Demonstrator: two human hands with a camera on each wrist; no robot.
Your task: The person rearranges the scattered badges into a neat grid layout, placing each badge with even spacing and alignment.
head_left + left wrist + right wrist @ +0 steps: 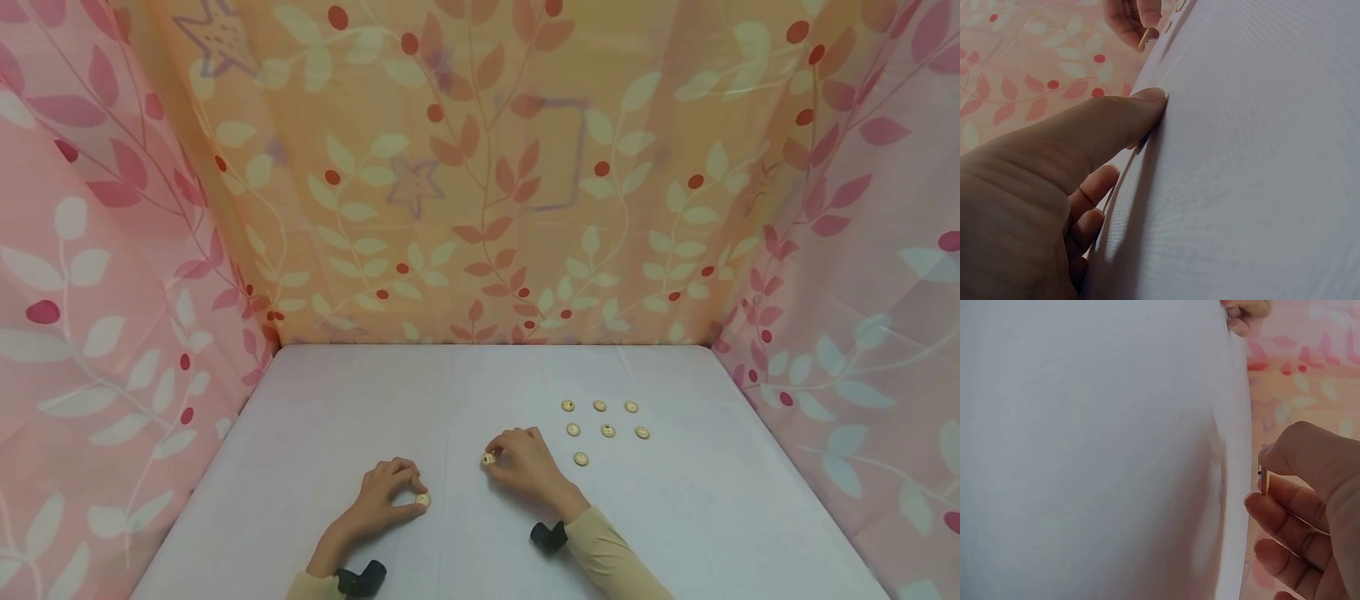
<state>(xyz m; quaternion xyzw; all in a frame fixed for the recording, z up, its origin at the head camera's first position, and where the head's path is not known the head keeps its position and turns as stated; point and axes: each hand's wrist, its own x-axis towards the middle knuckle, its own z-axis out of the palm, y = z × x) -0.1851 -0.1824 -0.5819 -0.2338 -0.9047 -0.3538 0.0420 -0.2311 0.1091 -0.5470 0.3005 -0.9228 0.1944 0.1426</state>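
My left hand (384, 498) is low over the white table, pinching a small round wooden disc (423, 500) by its edges between thumb and forefinger. In the left wrist view the thumb covers most of that disc, close to the cloth. Farther right and slightly deeper on the table, my right hand (528, 465) holds a second disc (487, 459) with dark marks on its face. The right wrist view shows this disc (1264, 481) edge-on between thumb and fingertips, raised above the surface. The remaining fingers of the right hand curl loosely below it.
Several matching discs lie right of my right hand: a back row of three, including a middle disc (600, 406), another three in front, and a single disc (581, 459) nearest me. Patterned curtains (480, 208) enclose the white table (337, 392) at the back and sides.
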